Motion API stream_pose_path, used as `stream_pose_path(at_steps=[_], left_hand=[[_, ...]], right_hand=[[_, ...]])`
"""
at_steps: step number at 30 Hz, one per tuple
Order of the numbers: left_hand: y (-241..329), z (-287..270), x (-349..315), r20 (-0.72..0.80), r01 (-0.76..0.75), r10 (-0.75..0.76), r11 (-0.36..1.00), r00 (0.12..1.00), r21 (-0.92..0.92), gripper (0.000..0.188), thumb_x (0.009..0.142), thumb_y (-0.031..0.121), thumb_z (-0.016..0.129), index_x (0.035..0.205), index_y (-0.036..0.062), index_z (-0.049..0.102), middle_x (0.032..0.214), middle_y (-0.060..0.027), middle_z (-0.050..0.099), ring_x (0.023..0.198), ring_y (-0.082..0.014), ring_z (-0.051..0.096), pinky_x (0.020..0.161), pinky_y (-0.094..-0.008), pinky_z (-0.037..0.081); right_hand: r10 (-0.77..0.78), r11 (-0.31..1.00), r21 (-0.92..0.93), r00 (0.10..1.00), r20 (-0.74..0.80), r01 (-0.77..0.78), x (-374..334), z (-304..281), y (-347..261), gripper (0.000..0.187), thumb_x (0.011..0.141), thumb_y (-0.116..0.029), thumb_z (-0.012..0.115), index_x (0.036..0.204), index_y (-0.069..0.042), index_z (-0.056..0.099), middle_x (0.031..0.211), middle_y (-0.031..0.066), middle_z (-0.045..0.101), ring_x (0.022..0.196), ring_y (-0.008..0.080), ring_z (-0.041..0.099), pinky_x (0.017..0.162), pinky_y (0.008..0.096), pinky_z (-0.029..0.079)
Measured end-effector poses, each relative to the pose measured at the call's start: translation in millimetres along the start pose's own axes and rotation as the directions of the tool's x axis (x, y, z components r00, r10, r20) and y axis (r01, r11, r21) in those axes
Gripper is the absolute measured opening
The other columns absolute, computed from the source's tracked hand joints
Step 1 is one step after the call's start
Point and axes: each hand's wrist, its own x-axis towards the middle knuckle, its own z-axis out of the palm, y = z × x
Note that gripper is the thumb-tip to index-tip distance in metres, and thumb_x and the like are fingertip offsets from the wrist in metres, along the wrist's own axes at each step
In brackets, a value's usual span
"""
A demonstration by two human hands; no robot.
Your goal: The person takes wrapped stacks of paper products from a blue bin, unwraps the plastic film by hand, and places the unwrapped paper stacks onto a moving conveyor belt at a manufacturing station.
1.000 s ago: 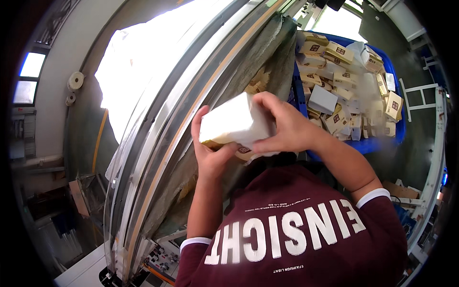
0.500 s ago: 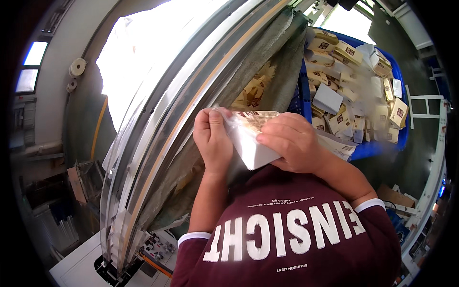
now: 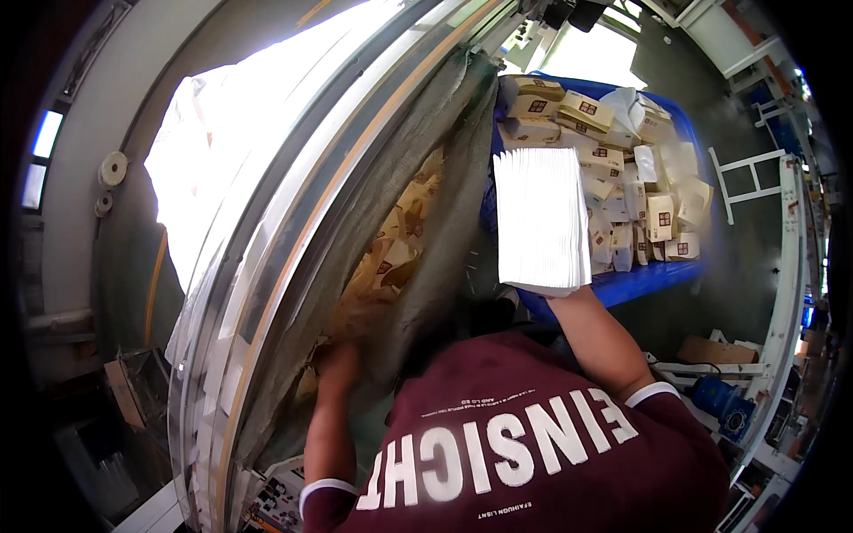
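Note:
A thick stack of white folded paper tissues [image 3: 542, 218] rests in my right hand [image 3: 570, 300], held out in front of the blue crate. Most of that hand is hidden beneath the stack; only its base by the wrist shows. My left hand [image 3: 338, 360] is down at the edge of a grey cloth sack [image 3: 435, 258], smeared by motion, so its fingers cannot be made out. Inside the sack lie many crumpled cream and brown wrappers [image 3: 391, 258].
A blue crate [image 3: 613, 286] at the right holds many cream tissue packs [image 3: 586, 111] with brown marks. A long curved clear-and-metal guard [image 3: 302, 191] runs along my left. At the far right stands a white metal frame [image 3: 755, 182].
Half a second ago both hands held a partly wrapped pack. The wrapper is off the stack. My right hand has carried it toward the crate, while my left has dropped to the sack.

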Motion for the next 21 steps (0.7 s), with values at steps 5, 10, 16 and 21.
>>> stream_pose_path(at_steps=[5, 10, 16, 21], left_hand=[[99.0, -34.1, 13.1, -0.368, -0.358, 0.279, -0.089, 0.887, -0.930, 0.090, 0.065, 0.028, 0.075, 0.132, 0.0010, 0.020, 0.127, -0.0193, 0.037, 0.118, -0.0269, 0.037, 0.096, -0.0392, 0.031], [150.5, -34.8, 31.0, -0.256, -0.222, 0.062, -0.331, 0.965, -0.917, 0.082, 0.065, 0.034, 0.070, 0.124, -0.0025, 0.027, 0.113, -0.0114, 0.044, 0.105, -0.0222, 0.044, 0.089, -0.0350, 0.036], [127.7, -23.9, 25.7, -0.112, -0.120, -0.047, -0.525, 0.993, -0.842, 0.069, 0.068, 0.033, 0.067, 0.119, -0.0042, 0.039, 0.109, -0.0133, 0.050, 0.098, -0.0247, 0.052, 0.084, -0.0365, 0.045], [138.1, -28.2, 5.9, -0.042, -0.058, -0.044, -0.463, 0.998, -0.884, 0.075, 0.068, 0.038, 0.067, 0.120, -0.0063, 0.036, 0.109, -0.0142, 0.051, 0.098, -0.0254, 0.053, 0.085, -0.0375, 0.044]], right_hand=[[0.126, 0.992, 0.004, 0.990, 0.055, -0.127, -11.3, -16.7, 22.6, 0.060, 0.078, -0.040, 0.053, 0.124, -0.004, 0.037, 0.114, 0.0118, 0.051, 0.102, 0.0241, 0.052, 0.088, 0.0371, 0.042], [0.142, 0.941, -0.293, 0.983, -0.115, -0.170, -19.6, -0.3, 31.8, 0.059, 0.072, -0.018, 0.068, 0.121, -0.004, 0.038, 0.117, 0.0092, 0.048, 0.106, 0.0216, 0.049, 0.088, 0.0352, 0.041], [0.177, -0.130, -0.978, 0.967, -0.185, -0.164, 2.7, -80.7, -55.0, 0.043, 0.068, -0.020, 0.069, 0.104, -0.002, 0.055, 0.104, 0.0140, 0.057, 0.099, 0.0239, 0.055, 0.083, 0.0322, 0.043], [-0.234, -0.785, -0.523, 0.940, -0.247, -0.333, 69.3, -212.4, -126.8, 0.014, 0.078, -0.015, 0.051, 0.083, -0.005, 0.060, 0.096, 0.0100, 0.055, 0.095, 0.0275, 0.052, 0.077, 0.0400, 0.046]])
